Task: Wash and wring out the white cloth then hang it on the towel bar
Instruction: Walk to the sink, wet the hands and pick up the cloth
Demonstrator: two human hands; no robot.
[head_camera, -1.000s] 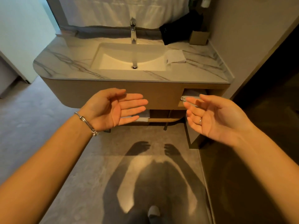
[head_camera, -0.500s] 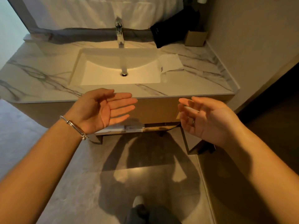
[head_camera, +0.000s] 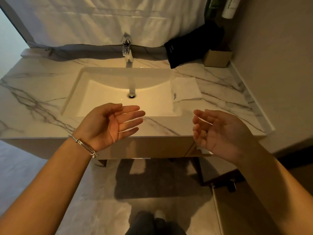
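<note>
A folded white cloth (head_camera: 185,89) lies on the marble counter (head_camera: 39,106), touching the right rim of the white sink (head_camera: 105,77). A chrome tap (head_camera: 127,48) stands behind the basin, with no water running. My left hand (head_camera: 110,123) hovers palm up over the counter's front edge, in front of the sink, fingers apart and holding nothing. My right hand (head_camera: 218,133) is also open and empty, below and to the right of the cloth. No towel bar is in view.
A black pouch (head_camera: 193,46) and a small cardboard box (head_camera: 217,58) stand at the back right of the counter. White fabric (head_camera: 101,19) hangs behind the tap. A wall (head_camera: 279,65) closes the right side. Below are the cabinet front and grey floor (head_camera: 25,167).
I have stepped closer to the vanity, so the sink and cloth now lie just beyond my hands. Both hands stay open and have risen to the counter's front edge.
</note>
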